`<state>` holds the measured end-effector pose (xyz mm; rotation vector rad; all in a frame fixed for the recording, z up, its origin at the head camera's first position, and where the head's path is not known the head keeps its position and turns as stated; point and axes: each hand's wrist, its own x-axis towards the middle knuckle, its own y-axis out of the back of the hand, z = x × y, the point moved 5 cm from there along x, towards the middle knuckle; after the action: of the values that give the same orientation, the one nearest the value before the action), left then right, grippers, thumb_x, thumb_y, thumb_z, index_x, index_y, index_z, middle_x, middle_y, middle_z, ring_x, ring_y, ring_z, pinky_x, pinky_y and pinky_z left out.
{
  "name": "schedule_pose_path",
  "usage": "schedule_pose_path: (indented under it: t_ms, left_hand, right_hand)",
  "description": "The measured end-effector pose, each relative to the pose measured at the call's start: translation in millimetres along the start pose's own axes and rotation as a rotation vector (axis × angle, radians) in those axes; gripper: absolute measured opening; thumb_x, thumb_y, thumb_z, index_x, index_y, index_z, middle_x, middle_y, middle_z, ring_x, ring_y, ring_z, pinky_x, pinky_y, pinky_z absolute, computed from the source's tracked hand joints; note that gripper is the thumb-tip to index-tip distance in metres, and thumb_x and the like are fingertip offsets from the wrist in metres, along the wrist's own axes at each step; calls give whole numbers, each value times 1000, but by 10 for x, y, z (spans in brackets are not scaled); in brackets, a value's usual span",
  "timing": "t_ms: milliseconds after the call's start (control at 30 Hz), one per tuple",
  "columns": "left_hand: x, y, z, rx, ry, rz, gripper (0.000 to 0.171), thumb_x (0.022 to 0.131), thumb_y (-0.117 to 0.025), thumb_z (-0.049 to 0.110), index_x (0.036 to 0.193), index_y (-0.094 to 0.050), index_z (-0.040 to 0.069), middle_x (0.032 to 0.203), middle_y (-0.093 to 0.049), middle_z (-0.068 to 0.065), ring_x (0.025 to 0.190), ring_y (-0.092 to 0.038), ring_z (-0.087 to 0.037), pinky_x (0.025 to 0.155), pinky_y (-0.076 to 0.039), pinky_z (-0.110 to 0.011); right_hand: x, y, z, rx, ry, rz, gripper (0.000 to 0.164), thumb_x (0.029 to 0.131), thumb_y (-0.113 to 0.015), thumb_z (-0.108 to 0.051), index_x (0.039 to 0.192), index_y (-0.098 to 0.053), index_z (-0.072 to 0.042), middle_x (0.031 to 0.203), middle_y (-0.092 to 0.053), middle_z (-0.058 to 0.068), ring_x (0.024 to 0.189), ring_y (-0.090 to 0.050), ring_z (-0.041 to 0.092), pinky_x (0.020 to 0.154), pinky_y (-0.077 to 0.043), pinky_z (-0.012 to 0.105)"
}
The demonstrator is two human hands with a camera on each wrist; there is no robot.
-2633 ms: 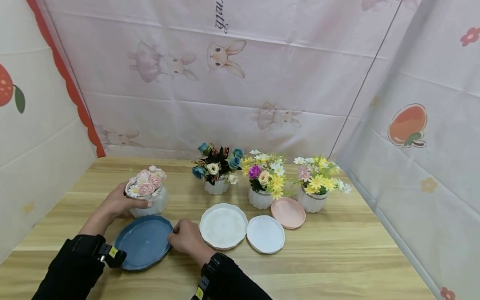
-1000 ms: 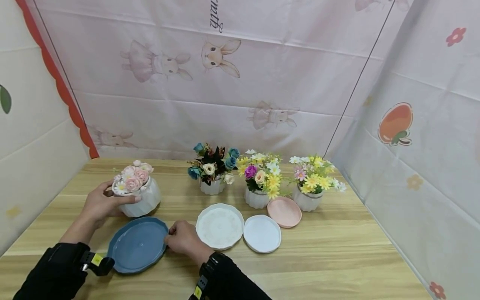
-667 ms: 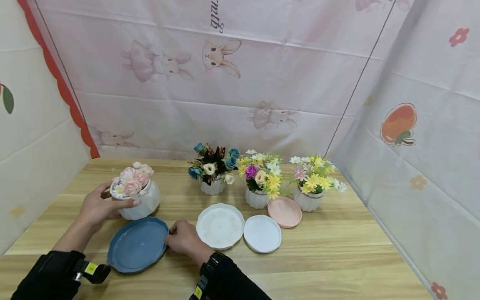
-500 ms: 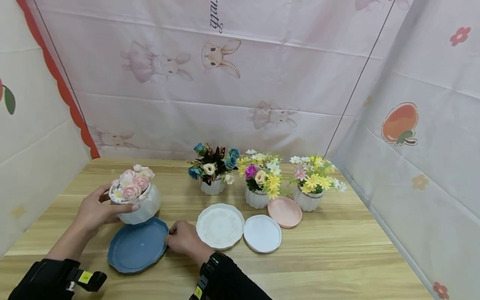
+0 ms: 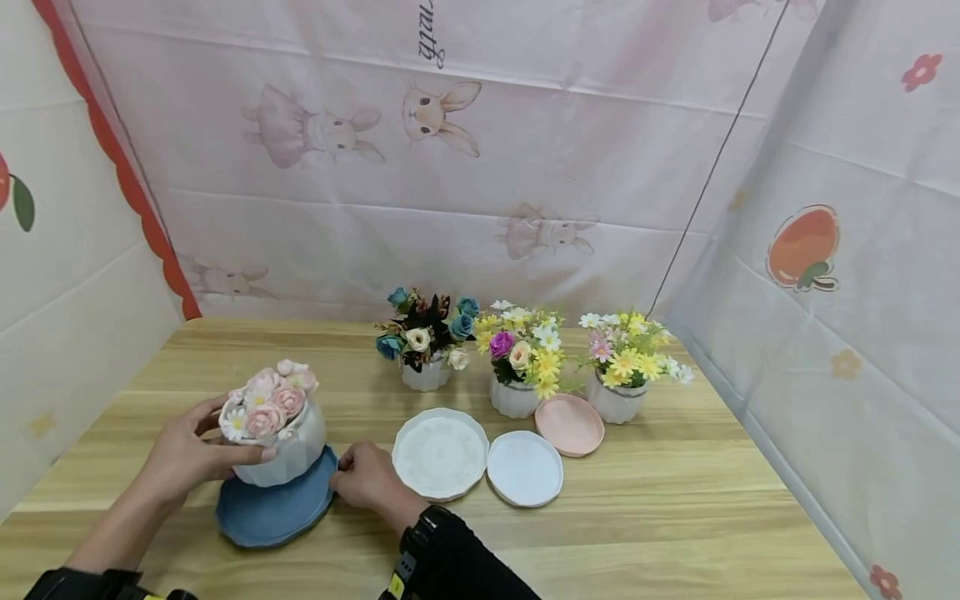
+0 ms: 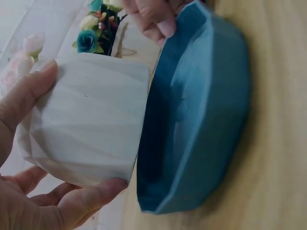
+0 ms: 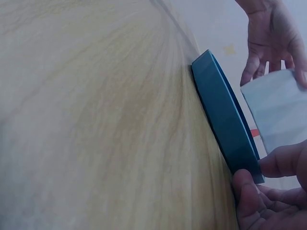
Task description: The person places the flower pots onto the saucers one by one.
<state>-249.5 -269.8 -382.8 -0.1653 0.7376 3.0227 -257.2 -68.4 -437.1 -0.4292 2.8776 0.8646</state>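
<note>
My left hand (image 5: 183,450) grips a white faceted flowerpot (image 5: 294,450) filled with pale pink and white artificial flowers (image 5: 272,400). The pot is over the far part of a blue shallow plate (image 5: 270,512); in the left wrist view the white pot (image 6: 91,115) has its base right at the rim of the blue plate (image 6: 225,96). Thumb and fingers lie on opposite sides of the pot. My right hand (image 5: 375,483) pinches the plate's right rim, with the thumb inside and a finger outside, as the right wrist view shows on the blue plate (image 7: 225,117).
A white scalloped plate (image 5: 440,454), a smaller white plate (image 5: 525,468) and a pink plate (image 5: 570,425) lie right of my right hand. Behind them stand three white pots with blue roses (image 5: 427,333), mixed flowers (image 5: 525,346) and yellow daisies (image 5: 632,358). Printed cloth walls surround the wooden table.
My left hand has lifted the pink-flower pot from behind the blue plate, first leftward, then brought it toward me over the plate. My right hand keeps its pinch on the rim.
</note>
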Motion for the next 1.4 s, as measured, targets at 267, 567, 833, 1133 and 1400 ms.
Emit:
schedule_pose_path:
  t_ms: [267,567,833,1133,1400]
  left_hand:
    - [-163,-38,-82,-13,-12,-20,95,67,-73,27,137,-12,5,127,-29,-22,94,-49,-15,63,-48,-35]
    - [-227,-96,-72,-10,-51,-21,94,66,-74,22,136,-15,3,125,-32,-20,91,-50,-13,64,-48,-32]
    - [-247,-161,-46,-1,-64,-34,92,64,-75,21,135,-19,3,123,-35,-20,93,-50,-24,64,-48,-31]
    - [-262,-207,-143,-43,-44,-49,95,62,-77,19,135,-18,3,123,-35,-21,91,-53,-19,65,-49,-31]
    - [-274,-188,-167,-18,-103,-75,86,64,-75,15,131,-23,1,121,-36,-21,89,-51,-19,65,-48,-31]
  right_hand:
    - [3,-37,4,-3,2,-5,5,75,-61,-12,78,-59,-9,52,-53,-3,47,-50,8,48,-40,21]
    - [13,-11,7,-14,-8,-12,5,76,-61,-12,79,-59,-9,56,-52,-2,48,-50,8,47,-40,22]
    - [21,19,13,-34,-1,9,6,74,-61,-12,78,-59,-9,50,-52,-3,45,-50,8,46,-38,21]
    - [20,3,11,-25,-24,8,10,75,-63,-16,80,-59,-8,54,-52,-2,47,-49,9,48,-39,22]
    - [3,-1,6,-34,-29,6,10,73,-63,-16,79,-59,-9,51,-52,-3,48,-49,8,48,-38,22]
